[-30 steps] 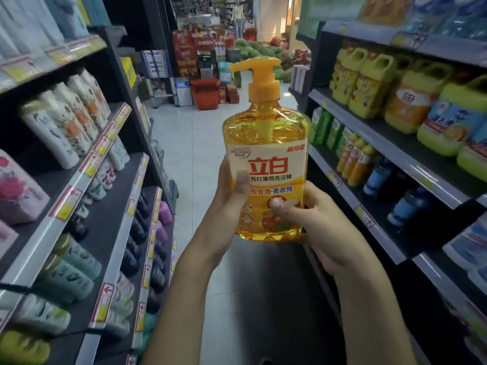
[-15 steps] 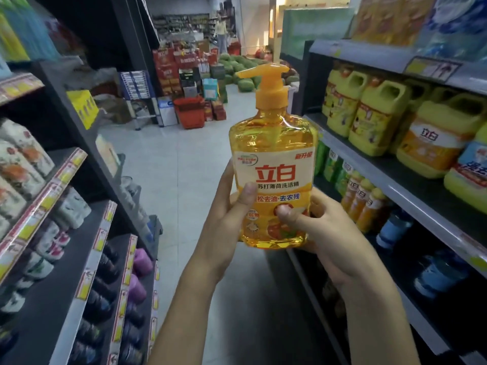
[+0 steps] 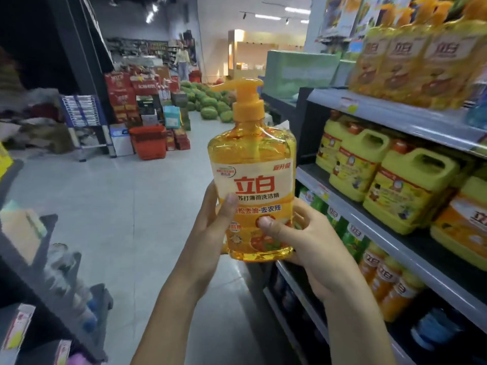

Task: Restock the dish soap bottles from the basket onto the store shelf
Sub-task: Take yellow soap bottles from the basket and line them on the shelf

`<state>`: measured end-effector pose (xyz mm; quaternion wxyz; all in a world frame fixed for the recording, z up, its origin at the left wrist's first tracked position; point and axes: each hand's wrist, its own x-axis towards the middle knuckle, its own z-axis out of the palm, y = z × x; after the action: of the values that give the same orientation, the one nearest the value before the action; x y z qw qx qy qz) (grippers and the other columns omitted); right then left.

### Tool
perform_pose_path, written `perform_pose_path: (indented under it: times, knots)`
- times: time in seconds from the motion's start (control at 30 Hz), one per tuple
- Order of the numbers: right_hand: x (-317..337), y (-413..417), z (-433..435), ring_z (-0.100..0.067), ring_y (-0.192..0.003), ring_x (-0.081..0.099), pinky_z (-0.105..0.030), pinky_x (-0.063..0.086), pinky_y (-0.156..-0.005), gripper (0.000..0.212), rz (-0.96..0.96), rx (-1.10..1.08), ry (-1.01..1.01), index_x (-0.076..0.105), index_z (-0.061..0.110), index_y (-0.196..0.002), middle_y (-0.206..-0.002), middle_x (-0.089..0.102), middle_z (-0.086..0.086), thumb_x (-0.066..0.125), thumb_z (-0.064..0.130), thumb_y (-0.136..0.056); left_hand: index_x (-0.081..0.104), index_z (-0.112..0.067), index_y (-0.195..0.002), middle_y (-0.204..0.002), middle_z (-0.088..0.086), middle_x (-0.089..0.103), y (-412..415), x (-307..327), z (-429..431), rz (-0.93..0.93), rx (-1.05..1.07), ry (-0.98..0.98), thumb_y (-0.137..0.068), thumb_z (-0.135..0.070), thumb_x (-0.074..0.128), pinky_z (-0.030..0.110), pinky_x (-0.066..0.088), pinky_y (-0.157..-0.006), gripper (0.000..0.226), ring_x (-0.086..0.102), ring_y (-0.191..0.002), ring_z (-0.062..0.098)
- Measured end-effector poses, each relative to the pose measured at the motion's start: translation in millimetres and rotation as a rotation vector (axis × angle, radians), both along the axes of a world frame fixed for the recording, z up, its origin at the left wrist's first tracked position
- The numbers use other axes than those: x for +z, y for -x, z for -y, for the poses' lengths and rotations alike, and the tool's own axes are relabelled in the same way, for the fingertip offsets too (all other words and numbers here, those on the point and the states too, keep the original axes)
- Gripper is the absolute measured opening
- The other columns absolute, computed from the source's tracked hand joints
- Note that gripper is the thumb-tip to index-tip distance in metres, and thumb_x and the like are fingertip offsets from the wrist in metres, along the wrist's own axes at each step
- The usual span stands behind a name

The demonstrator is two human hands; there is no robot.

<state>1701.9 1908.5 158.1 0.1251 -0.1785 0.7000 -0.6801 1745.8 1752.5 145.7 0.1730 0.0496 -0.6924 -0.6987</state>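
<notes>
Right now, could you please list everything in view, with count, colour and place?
pump bottle: one, orange, upright mid-aisle, held in both hands.
top bottles: at least three, orange, top shelf, right.
jugs: several, yellow, middle shelf, right.
small bottles: several, orange, under the middle shelf.
green bottles: a few, green, beside them, farther back.
basket: at least one, red, floor down the aisle.
watermelons: a pile, green, aisle's far end.
left hand: grips the pump bottle's left side.
right hand: grips its lower right.

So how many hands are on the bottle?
2: the left hand grips the left side of the bottle, the right hand its lower right.
</notes>
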Motion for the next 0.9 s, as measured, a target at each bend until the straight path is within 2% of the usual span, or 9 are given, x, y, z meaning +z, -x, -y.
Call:
perform_pose_path:
  times: [0.1, 0.17, 0.23, 0.4, 0.53, 0.63, 0.7, 0.8, 0.9]
  knots:
    - [8, 41, 6, -0.008, -0.097, 0.073, -0.036, 0.058, -0.088, 0.038, 0.01, -0.084, 0.006, 0.066, 0.031, -0.116, -0.105, 0.077, 0.012, 0.08, 0.027, -0.081, 0.043, -0.074, -0.12, -0.124, -0.033, 0.062, 55, 6, 9, -0.009, -0.085, 0.002, -0.07, -0.084, 0.047, 0.054, 0.052, -0.101, 0.05, 0.061, -0.12, 0.006]
    - [12, 72, 4, -0.01, -0.097, 0.074, -0.039, 0.058, -0.089, 0.036, 0.008, -0.148, 0.011, 0.067, 0.031, -0.115, -0.104, 0.077, 0.011, 0.079, 0.026, -0.081, 0.043, -0.07, -0.122, -0.121, -0.033, 0.064, 95, 10, 9, -0.025, -0.154, -0.008, -0.077, -0.08, 0.048, 0.051, 0.055, -0.098, 0.046, 0.064, -0.114, 0.002]
    - [15, 106, 0, -0.01, -0.098, 0.074, -0.039, 0.058, -0.088, 0.036, -0.01, -0.206, 0.003, 0.067, 0.031, -0.115, -0.104, 0.077, 0.011, 0.079, 0.028, -0.08, 0.043, -0.065, -0.127, -0.12, -0.031, 0.065, 138, 12, 6, -0.044, -0.214, -0.014, -0.074, -0.076, 0.046, 0.046, 0.058, -0.095, 0.054, 0.067, -0.108, -0.002]
    - [20, 184, -19, -0.002, -0.093, 0.072, -0.017, 0.054, -0.067, 0.039, -0.083, -0.339, -0.019, 0.066, 0.037, -0.114, -0.101, 0.076, 0.019, 0.08, 0.038, -0.078, 0.043, -0.063, -0.13, -0.124, -0.027, 0.065, 238, 18, -11, -0.093, -0.349, 0.023, -0.074, -0.082, 0.047, 0.05, 0.058, -0.095, 0.06, 0.067, -0.111, 0.003]
    - [42, 243, -38, -0.001, -0.09, 0.072, -0.023, 0.057, -0.075, 0.046, -0.159, -0.429, -0.043, 0.068, 0.032, -0.113, -0.098, 0.076, 0.019, 0.081, 0.04, -0.069, 0.042, -0.061, -0.131, -0.121, -0.028, 0.067, 311, 42, -29, -0.163, -0.458, 0.037, -0.078, -0.074, 0.046, 0.044, 0.059, -0.093, 0.054, 0.068, -0.106, -0.003]
    - [64, 286, -43, 0.007, -0.081, 0.07, -0.011, 0.051, -0.061, 0.032, -0.237, -0.497, -0.069, 0.068, 0.032, -0.111, -0.093, 0.076, 0.023, 0.079, 0.033, -0.081, 0.041, -0.05, -0.14, -0.124, -0.018, 0.069, 364, 64, -40, -0.245, -0.53, 0.01, -0.083, -0.067, 0.043, 0.044, 0.059, -0.093, 0.06, 0.07, -0.111, 0.009]
    - [79, 313, -45, 0.01, -0.077, 0.069, -0.008, 0.048, -0.053, 0.027, -0.258, -0.557, -0.097, 0.069, 0.033, -0.108, -0.089, 0.075, 0.025, 0.078, 0.034, -0.083, 0.039, -0.042, -0.145, -0.124, -0.012, 0.071, 397, 80, -44, -0.267, -0.588, -0.02, -0.085, -0.065, 0.044, 0.044, 0.06, -0.089, 0.064, 0.072, -0.11, 0.014]
    - [103, 349, -43, 0.011, -0.075, 0.068, -0.017, 0.048, -0.062, 0.028, -0.315, -0.659, -0.113, 0.069, 0.033, -0.107, -0.086, 0.074, 0.027, 0.079, 0.037, -0.081, 0.041, -0.037, -0.145, -0.126, -0.008, 0.071, 448, 102, -46, -0.322, -0.683, -0.054, -0.087, -0.064, 0.045, 0.045, 0.059, -0.091, 0.065, 0.071, -0.112, 0.016]
    - [122, 382, -39, 0.002, -0.08, 0.071, -0.027, 0.056, -0.074, 0.029, -0.406, -0.782, -0.164, 0.07, 0.033, -0.104, -0.088, 0.075, 0.023, 0.081, 0.042, -0.079, 0.041, -0.029, -0.145, -0.126, -0.002, 0.071, 500, 123, -48, -0.398, -0.766, -0.063, -0.087, -0.063, 0.044, 0.043, 0.059, -0.089, 0.066, 0.07, -0.113, 0.02]
